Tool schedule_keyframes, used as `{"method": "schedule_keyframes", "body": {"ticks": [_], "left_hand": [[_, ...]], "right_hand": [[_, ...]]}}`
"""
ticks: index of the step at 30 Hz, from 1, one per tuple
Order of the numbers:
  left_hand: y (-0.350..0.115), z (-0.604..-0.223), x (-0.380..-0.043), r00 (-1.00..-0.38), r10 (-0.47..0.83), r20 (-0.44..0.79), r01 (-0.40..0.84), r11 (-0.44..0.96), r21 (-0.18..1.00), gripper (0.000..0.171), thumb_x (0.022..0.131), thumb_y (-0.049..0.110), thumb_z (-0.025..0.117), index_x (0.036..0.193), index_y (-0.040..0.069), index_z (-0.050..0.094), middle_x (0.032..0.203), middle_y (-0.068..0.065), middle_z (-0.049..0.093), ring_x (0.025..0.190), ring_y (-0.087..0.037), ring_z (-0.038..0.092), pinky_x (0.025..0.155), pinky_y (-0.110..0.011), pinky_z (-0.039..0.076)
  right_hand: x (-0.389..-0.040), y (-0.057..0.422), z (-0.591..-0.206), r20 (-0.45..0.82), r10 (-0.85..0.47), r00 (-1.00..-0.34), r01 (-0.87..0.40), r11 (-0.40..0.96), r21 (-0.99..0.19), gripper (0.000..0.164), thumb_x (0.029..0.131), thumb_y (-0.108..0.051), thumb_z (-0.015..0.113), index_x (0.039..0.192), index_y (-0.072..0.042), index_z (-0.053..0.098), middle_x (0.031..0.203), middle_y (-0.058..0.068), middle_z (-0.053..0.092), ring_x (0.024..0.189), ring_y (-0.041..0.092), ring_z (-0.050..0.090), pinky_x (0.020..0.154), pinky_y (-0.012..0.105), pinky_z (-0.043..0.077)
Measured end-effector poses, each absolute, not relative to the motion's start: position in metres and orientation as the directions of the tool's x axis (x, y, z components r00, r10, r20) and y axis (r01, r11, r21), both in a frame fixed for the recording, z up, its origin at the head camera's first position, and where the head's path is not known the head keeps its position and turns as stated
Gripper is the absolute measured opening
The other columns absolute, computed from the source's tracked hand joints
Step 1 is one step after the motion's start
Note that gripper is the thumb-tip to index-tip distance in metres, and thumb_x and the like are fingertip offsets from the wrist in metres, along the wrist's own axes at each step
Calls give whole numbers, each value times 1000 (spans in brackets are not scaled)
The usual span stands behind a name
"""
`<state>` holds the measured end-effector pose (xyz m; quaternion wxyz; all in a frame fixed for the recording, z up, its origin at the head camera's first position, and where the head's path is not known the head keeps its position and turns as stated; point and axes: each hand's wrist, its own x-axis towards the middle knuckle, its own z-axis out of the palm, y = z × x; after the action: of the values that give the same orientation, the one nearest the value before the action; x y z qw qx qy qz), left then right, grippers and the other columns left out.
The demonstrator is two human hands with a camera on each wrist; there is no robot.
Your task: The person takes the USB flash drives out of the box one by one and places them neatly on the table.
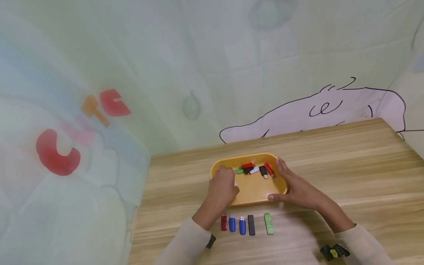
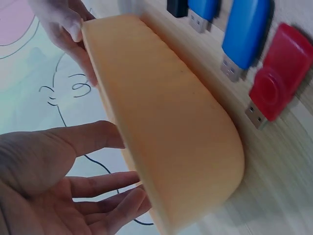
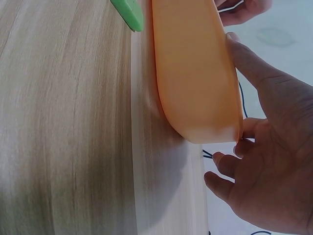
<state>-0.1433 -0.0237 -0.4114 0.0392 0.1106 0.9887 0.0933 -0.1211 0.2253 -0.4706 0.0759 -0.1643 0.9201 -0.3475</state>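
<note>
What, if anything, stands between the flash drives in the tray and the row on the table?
The near wall of the tray stands between the flash drives inside and the row; the left hand also reaches over the wall's left end.

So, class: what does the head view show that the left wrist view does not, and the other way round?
Only the head view: the green stick on the table and the small sticks inside the tray.

Only the left wrist view, plainly: the palm side of the left hand and the round pivot on the front red stick.

Both: table, tray, left hand, right hand, front red stick, two blue sticks, front black stick.
</note>
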Motion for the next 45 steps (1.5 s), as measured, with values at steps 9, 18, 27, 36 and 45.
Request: {"method": "schedule_keyframes", "body": {"ticks": [9,18,27,36,45], "left_hand": [[-16,-395,-129,-954,291,-73,270,939,213,34,74,19,76,102,2,64,96,-7,53,74,-15,47,59,-19,47],[-8,-384,-117,-933,348,-92,318,917,243,46,74,18,76,115,2,63,107,-8,55,82,-14,50,67,-22,51],[-3,-379,-101,-907,408,-102,374,894,248,51,75,19,76,121,4,60,115,-8,56,89,-11,52,73,-21,50],[-1,-379,-91,-874,471,-122,432,866,252,51,74,22,77,118,4,61,109,-6,56,87,-11,51,72,-19,48],[-1,-385,-83,-816,563,-129,521,815,254,52,75,26,79,118,4,58,105,-5,56,88,-9,50,76,-17,45]], "right_hand": [[-123,225,-471,-29,-345,-938,-238,702,-671,118,69,-66,69,153,-16,5,157,0,-7,139,32,9,105,52,24],[-123,226,-471,-28,-351,-936,-240,695,-677,118,68,-67,69,153,-15,5,158,3,-5,139,32,9,105,52,25],[-123,226,-471,-23,-355,-935,-247,693,-677,118,68,-68,68,153,-14,6,157,0,-7,139,31,9,105,51,25],[-122,228,-474,-25,-350,-936,-243,698,-673,118,68,-67,68,153,-14,6,158,1,-6,139,30,9,105,51,25],[-123,226,-473,-29,-353,-935,-244,700,-671,118,68,-68,68,153,-15,5,158,3,-6,139,30,9,105,51,25]]}}
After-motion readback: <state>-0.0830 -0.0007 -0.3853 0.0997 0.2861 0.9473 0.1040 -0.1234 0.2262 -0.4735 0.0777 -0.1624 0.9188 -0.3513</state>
